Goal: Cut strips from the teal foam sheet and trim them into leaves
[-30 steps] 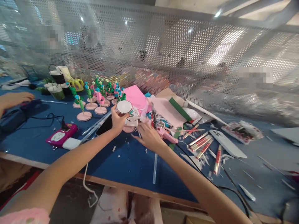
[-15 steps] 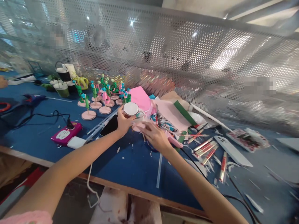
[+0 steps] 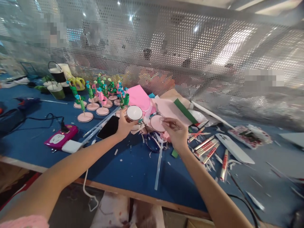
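My left hand (image 3: 124,126) is closed around a small white cup-like round piece (image 3: 134,112) with a dark rim. To its right, my right hand (image 3: 176,130) pinches a thin pink disc (image 3: 156,123) by its right edge, its flat face towards me. The two pieces are apart, both held above the table. Left of my left hand, several paper flower stands (image 3: 102,106) rise from pink round bases, with green, blue and pink curled paper on them. A pink sheet (image 3: 139,95) and a pale pink sheet (image 3: 172,110) lie behind my hands.
A dark phone (image 3: 108,128) lies beside a purple power strip (image 3: 62,136) on the blue table (image 3: 133,171). Red-and-gold sticks (image 3: 206,147), a white phone (image 3: 234,147) and paper scraps lie at right. A clear glue stick (image 3: 159,166) is in front. Perforated metal panel (image 3: 152,44) stands behind.
My right hand has moved right, away from my left hand, carrying the pink disc, which now shows its full face. The left hand still holds the white round piece. The view has shifted slightly.
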`<action>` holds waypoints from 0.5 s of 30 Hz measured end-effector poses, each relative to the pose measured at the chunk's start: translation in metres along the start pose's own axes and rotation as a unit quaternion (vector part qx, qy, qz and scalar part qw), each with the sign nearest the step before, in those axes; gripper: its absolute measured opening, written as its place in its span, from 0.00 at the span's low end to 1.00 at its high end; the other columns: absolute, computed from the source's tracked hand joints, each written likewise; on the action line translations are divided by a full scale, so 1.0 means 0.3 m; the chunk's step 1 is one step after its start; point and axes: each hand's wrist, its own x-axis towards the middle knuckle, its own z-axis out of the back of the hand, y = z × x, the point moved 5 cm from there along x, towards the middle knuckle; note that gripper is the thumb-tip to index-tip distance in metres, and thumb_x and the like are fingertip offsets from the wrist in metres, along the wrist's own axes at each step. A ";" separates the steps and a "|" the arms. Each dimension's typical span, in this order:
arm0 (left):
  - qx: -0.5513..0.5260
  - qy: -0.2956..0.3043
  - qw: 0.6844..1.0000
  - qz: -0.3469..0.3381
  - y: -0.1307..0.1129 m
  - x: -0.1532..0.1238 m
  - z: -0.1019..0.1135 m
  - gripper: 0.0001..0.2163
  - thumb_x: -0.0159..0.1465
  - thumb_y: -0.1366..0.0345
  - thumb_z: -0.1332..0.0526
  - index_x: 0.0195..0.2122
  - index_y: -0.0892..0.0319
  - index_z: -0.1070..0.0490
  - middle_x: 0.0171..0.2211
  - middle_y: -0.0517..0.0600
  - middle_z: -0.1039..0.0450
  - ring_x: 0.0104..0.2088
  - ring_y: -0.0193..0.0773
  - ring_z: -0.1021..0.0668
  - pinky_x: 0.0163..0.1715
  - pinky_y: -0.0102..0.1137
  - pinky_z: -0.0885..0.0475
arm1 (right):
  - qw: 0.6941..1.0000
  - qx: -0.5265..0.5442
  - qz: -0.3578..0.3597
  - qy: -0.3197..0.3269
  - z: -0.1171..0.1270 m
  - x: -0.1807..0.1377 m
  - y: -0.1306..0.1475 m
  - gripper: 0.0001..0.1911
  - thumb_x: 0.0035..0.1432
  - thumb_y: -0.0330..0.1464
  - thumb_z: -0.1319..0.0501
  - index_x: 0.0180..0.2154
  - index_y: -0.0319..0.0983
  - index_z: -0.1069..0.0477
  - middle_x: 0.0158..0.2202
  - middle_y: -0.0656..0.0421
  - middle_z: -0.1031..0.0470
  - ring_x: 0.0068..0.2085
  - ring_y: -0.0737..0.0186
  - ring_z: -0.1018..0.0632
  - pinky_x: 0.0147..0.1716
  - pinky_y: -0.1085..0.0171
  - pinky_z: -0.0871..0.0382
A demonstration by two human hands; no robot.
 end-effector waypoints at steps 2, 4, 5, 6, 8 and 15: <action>0.020 0.025 0.999 -0.009 -0.002 -0.013 -0.013 0.39 0.39 0.65 0.27 0.52 0.59 0.43 0.42 0.56 0.27 0.41 0.44 0.22 0.36 0.36 0.24 | 0.999 0.033 -0.027 -0.031 0.010 0.002 -0.018 0.20 0.39 0.36 0.30 0.37 0.37 0.28 0.42 0.54 0.23 0.40 0.58 0.21 0.42 0.56 0.26; 0.038 0.050 0.998 -0.019 -0.004 -0.028 -0.026 0.39 0.39 0.64 0.27 0.52 0.59 0.42 0.42 0.56 0.26 0.40 0.44 0.22 0.35 0.36 0.24 | 0.995 0.042 -0.062 -0.064 0.022 0.000 -0.031 0.23 0.36 0.36 0.29 0.37 0.36 0.28 0.43 0.53 0.24 0.37 0.59 0.21 0.37 0.58 0.24; 0.044 0.063 0.997 -0.024 -0.005 -0.035 -0.033 0.39 0.39 0.64 0.27 0.53 0.59 0.41 0.41 0.56 0.26 0.40 0.44 0.21 0.35 0.36 0.23 | 0.993 0.040 -0.080 -0.080 0.028 -0.002 -0.035 0.21 0.34 0.36 0.29 0.34 0.36 0.27 0.41 0.53 0.24 0.35 0.60 0.21 0.34 0.59 0.24; 0.049 0.078 0.995 -0.028 -0.004 -0.042 -0.040 0.39 0.39 0.63 0.27 0.53 0.59 0.41 0.40 0.56 0.26 0.39 0.44 0.21 0.34 0.36 0.23 | 0.990 0.038 -0.095 -0.093 0.032 -0.004 -0.038 0.19 0.33 0.37 0.28 0.30 0.35 0.27 0.36 0.54 0.23 0.32 0.61 0.22 0.30 0.61 0.24; 0.050 0.111 0.992 -0.028 0.002 -0.056 -0.055 0.39 0.40 0.63 0.27 0.54 0.59 0.41 0.40 0.55 0.26 0.37 0.43 0.21 0.34 0.36 0.23 | 0.987 0.037 -0.118 -0.098 0.032 -0.008 -0.038 0.17 0.32 0.38 0.28 0.24 0.36 0.29 0.25 0.59 0.25 0.25 0.65 0.24 0.23 0.65 0.27; 0.064 0.164 0.984 -0.003 0.033 -0.091 -0.072 0.40 0.41 0.64 0.27 0.55 0.56 0.42 0.38 0.53 0.25 0.36 0.44 0.21 0.36 0.40 0.24 | 0.994 -0.005 -0.100 -0.049 0.021 -0.011 -0.006 0.18 0.39 0.44 0.32 0.23 0.38 0.34 0.12 0.67 0.36 0.12 0.72 0.36 0.10 0.71 0.44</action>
